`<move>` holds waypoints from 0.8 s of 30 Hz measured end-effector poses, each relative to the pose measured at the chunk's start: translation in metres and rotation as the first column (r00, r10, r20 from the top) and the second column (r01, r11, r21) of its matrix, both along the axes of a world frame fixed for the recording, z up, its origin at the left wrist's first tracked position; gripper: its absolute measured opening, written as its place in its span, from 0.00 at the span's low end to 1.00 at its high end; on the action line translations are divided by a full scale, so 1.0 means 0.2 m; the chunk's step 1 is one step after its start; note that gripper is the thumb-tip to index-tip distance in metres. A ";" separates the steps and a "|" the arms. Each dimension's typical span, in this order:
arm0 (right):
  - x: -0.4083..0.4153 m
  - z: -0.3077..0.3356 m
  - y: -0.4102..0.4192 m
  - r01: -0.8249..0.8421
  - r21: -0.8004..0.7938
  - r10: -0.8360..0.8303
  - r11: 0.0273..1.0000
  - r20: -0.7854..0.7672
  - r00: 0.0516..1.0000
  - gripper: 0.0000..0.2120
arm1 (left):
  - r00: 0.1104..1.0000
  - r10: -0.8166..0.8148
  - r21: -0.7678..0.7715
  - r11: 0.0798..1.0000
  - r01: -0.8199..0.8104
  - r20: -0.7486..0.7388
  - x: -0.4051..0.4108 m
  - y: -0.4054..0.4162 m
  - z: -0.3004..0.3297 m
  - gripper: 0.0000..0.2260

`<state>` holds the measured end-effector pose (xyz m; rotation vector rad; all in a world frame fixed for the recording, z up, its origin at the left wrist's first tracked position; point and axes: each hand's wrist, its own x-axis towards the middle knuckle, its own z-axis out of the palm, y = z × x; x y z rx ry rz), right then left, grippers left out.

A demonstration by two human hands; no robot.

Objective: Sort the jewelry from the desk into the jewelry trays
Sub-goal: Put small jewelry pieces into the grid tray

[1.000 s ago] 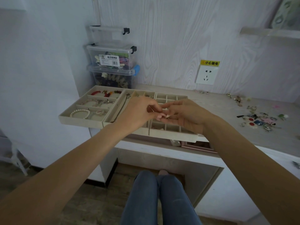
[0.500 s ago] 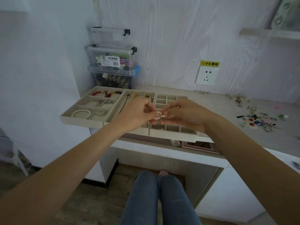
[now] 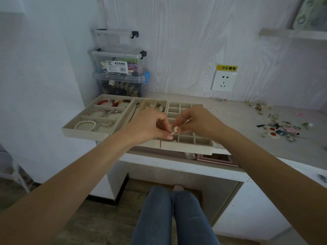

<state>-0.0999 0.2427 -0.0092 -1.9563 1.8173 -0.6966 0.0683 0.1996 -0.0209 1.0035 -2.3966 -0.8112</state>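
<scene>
From the head view, both hands had sunk slightly since a moment earlier, the left hand point(image 3: 150, 126) and right hand point(image 3: 196, 121) together pinching a small pale earring point(image 3: 175, 129) above the gridded tray point(image 3: 187, 147) on the pale woodgrain desk point(image 3: 235, 121), loose jewelry point(image 3: 281, 126) scattered well apart at right.

both arms outstretched; left hand point(image 3: 148, 126) and right hand point(image 3: 196, 122) meet, fingertips pinched together

Hands lowered toward near tray cells

Left hand point(image 3: 150, 126) and right hand point(image 3: 196, 121) dropped slightly; pale earring point(image 3: 175, 129) now pinched lower between fingertips.
</scene>
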 end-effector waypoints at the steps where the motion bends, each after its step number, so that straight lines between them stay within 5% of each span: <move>1: 0.00 0.00 0.00 0.000 0.001 0.000 1.000 -0.003 1.000 0.08 | 1.000 -0.007 0.001 1.000 0.007 0.016 0.00 0.00 0.00 0.07; 19: 0.04 0.00 0.02 0.059 0.086 -0.062 0.995 0.037 0.997 0.07 | 0.919 -0.035 -0.134 0.986 0.095 0.392 -0.05 -0.03 0.03 0.10; 24: 0.05 0.00 0.02 0.065 0.075 -0.068 0.995 0.042 0.997 0.07 | 0.918 0.032 -0.180 0.983 0.044 0.395 -0.06 -0.05 0.03 0.12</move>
